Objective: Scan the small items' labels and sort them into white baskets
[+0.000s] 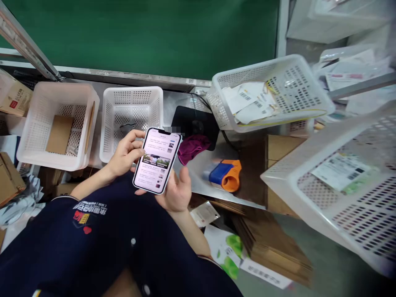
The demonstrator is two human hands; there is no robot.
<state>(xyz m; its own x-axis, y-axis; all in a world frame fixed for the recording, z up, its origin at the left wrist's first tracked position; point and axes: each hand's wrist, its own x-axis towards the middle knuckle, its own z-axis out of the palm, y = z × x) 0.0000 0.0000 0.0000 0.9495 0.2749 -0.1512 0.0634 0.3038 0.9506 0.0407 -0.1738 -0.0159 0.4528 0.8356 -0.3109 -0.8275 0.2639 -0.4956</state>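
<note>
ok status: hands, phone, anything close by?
Left hand and right hand both grip phone, screen lit. Magenta cloth and orange-blue tape dispenser lie just beyond, untouched.

The only view is coming from a camera sitting on the person's head, looking forward and steeply down over the dark shirt (pixel 130 251) at close range. It is facing the desk (pixel 204 181) and the green wall (pixel 148 37) beyond the fingers (pixel 136 153). The fingers and the phone (pixel 157 160) are lying just left of the picture's middle. White baskets (pixel 131 117) are showing beyond the fingers and off to their right, the nearest one blurring at the edge.
</note>
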